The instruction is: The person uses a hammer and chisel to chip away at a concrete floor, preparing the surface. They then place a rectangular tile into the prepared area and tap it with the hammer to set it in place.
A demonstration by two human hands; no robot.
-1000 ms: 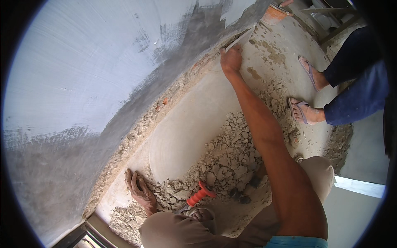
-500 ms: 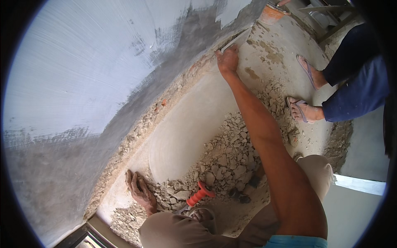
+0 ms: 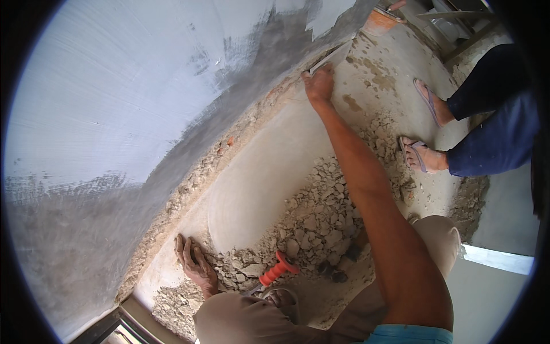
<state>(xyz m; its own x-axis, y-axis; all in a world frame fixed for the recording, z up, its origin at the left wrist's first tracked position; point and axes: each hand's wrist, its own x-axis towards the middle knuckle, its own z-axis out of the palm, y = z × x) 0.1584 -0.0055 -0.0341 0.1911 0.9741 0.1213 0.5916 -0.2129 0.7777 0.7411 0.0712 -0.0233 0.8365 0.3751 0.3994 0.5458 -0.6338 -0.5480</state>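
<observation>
My right hand reaches far forward to the foot of the wall. Its fingers are closed on the near end of a flat, pale tile-like piece, which lies along the wall's base. The exact finger placement is partly hidden by the back of the hand. Down at the lower left, my left hand rests on the floor with fingers stretched out, holding nothing. Between the two hands runs a rough, chipped strip where wall meets floor. A chisel with a red guarded handle lies by my foot.
Broken rubble is heaped under my right arm. Another person's sandalled feet stand at the right. An orange bucket sits at the far end. The grey and white wall bounds the left side. A black object lies beside the rubble.
The view has shifted slightly. Both hands stay in nearly the same places, the right one still at the pale piece.
</observation>
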